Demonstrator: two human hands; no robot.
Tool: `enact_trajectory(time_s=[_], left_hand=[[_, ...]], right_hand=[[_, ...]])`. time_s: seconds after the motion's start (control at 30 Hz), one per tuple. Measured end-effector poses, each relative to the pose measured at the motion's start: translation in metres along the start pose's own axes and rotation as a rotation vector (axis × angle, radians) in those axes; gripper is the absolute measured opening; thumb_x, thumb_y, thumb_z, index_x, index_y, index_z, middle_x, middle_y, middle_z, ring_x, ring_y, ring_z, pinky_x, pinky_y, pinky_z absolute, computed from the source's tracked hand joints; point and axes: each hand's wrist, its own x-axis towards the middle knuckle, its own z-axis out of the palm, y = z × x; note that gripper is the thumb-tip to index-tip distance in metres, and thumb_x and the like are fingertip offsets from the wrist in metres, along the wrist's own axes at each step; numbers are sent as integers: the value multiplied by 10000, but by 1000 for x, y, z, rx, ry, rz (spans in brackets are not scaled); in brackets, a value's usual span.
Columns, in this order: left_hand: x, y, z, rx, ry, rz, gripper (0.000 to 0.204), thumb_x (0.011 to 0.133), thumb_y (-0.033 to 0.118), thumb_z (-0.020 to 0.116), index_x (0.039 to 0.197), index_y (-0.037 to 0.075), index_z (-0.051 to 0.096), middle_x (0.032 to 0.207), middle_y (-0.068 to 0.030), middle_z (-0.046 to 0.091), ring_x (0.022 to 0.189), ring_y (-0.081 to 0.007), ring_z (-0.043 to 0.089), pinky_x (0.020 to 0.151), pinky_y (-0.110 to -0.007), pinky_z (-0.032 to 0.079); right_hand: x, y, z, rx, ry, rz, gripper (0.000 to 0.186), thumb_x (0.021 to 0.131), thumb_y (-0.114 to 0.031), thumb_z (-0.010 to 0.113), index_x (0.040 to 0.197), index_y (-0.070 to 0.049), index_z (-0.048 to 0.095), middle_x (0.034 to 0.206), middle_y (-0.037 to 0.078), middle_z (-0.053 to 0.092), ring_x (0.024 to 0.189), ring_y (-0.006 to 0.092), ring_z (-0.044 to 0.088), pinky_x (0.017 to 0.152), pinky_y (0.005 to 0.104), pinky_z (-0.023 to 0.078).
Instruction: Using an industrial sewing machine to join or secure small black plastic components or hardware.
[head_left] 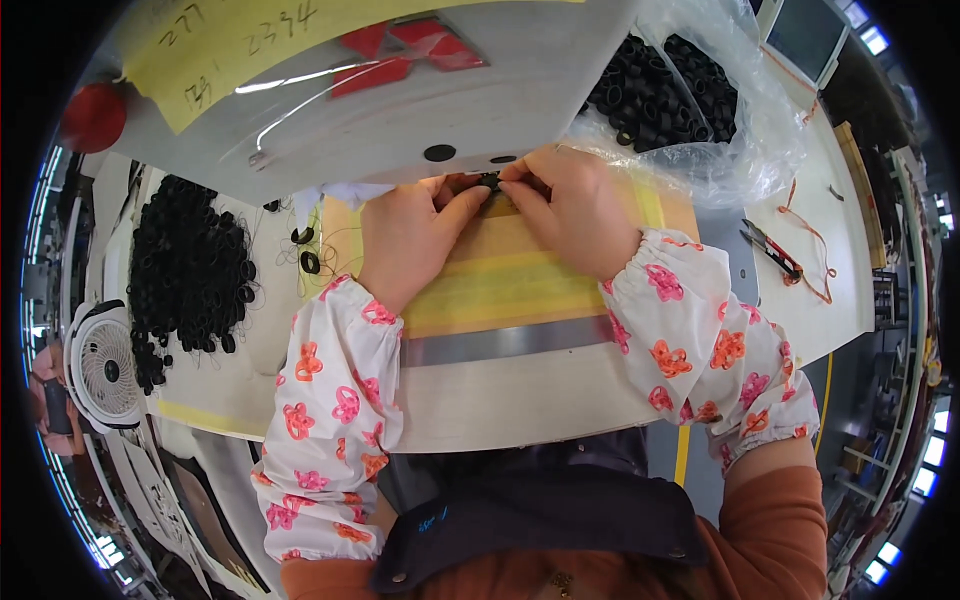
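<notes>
My left hand (410, 235) and my right hand (580, 205) meet under the head of a white sewing machine (330, 130). Thumbs and fingers of both are pinched on a small black piece (491, 181), seemingly a fabric loop. Its far side and the needle area are mostly hidden by the machine head and my fingers. Beneath my hands lies a work plate covered in yellow tape (500, 285). Left of my left hand, a couple of black loops (310, 262) lie among loose threads.
A large heap of black loops (190, 270) covers the table's left side. At the back right sits a clear plastic bag (770, 150) with more loops. Black-handled thread snips (775, 250) lie to the right, beside an orange cord (815, 240). A white fan (103, 365) stands far left.
</notes>
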Motion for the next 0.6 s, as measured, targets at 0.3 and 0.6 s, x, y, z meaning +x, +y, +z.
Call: enact_trajectory(time_s=[0.3,0.6], left_hand=[[3,-6,2,-65,12,-113,262,773,259,644,775,-3,642,532,15,517,503,-31,420,470,-211,344],[4,-1,-5,48,-46,-112,274,788,339,590,799,72,648,570,-14,556,516,-121,497,484,-266,381]], right_hand=[[1,-3,1,11,23,36,57,714,-6,583,727,19,533,681,176,560,627,343,547,547,376,435],[5,-5,1,-43,14,22,68,711,-2,581,726,18,519,681,180,557,643,357,545,567,398,439]])
